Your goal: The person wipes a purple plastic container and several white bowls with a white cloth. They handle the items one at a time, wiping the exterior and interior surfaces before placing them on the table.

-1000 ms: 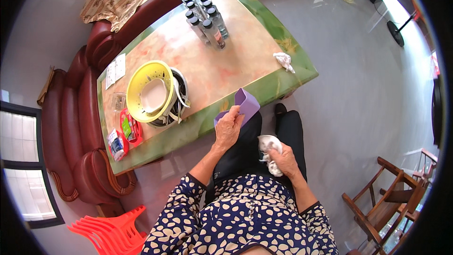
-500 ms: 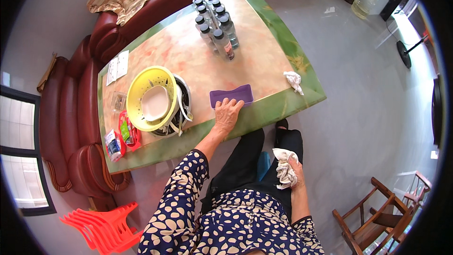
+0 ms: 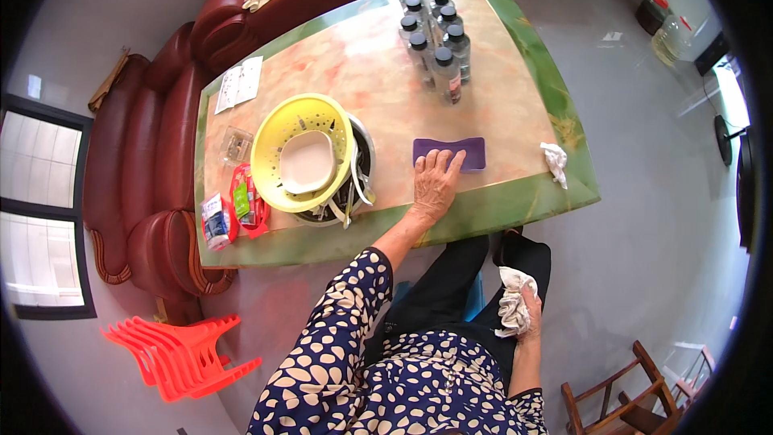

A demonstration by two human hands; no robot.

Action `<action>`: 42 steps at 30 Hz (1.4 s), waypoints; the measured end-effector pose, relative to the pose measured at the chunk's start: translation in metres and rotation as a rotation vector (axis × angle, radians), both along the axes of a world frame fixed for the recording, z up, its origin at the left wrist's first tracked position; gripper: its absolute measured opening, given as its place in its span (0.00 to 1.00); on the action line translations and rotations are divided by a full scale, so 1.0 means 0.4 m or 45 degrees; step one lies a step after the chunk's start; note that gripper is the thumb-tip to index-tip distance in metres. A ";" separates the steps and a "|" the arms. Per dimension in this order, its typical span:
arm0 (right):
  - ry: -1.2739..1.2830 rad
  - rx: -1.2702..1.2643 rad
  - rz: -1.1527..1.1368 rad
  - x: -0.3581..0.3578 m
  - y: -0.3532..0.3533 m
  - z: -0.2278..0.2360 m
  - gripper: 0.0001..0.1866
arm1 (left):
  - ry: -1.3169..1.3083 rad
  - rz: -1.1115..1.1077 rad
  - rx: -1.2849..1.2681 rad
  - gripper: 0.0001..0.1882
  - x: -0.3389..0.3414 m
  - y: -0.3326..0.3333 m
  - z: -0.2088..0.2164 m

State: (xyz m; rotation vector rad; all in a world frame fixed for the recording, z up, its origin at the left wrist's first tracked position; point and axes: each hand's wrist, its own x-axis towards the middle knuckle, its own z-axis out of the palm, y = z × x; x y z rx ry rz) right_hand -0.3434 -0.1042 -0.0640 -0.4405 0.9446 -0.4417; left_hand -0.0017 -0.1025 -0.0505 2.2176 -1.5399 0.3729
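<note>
A shallow purple tray (image 3: 473, 155) lies near the front edge of the table, its near rim dipping in the middle. My left hand (image 3: 436, 184) has its fingers curled over that near rim, with the thumb side hidden under the hand. Down by my right thigh, my right hand (image 3: 531, 312) is closed around a bunched white cloth (image 3: 513, 300). To the left of the tray, a yellow colander (image 3: 278, 117) with a cream bowl (image 3: 307, 163) in it rests on a pot of utensils (image 3: 364, 163). Several clear bottles with black caps (image 3: 448, 76) stand farther back.
A crumpled white tissue (image 3: 555, 163) lies at the table's right edge. Red baskets of packets (image 3: 250, 205), a clear container (image 3: 237, 146) and paper sheets (image 3: 239, 84) are on the left. Red plastic stools (image 3: 173, 354), a wooden chair (image 3: 624, 403) and a maroon sofa (image 3: 179, 125) surround the table.
The whole view has swung left, so the table and its things sit farther right in the picture. My left hand stays at the tray and my right hand keeps the cloth.
</note>
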 end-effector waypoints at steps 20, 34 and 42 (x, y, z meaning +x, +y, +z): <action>-0.011 -0.056 0.099 0.023 0.017 0.007 0.20 | 0.300 0.864 0.342 0.08 0.348 0.357 0.123; -0.016 -0.170 0.066 0.003 0.036 0.000 0.22 | 0.501 0.929 0.097 0.09 0.304 0.426 0.191; -0.070 -0.178 0.059 -0.014 0.051 0.020 0.22 | 0.429 0.630 -0.404 0.05 0.207 0.412 0.269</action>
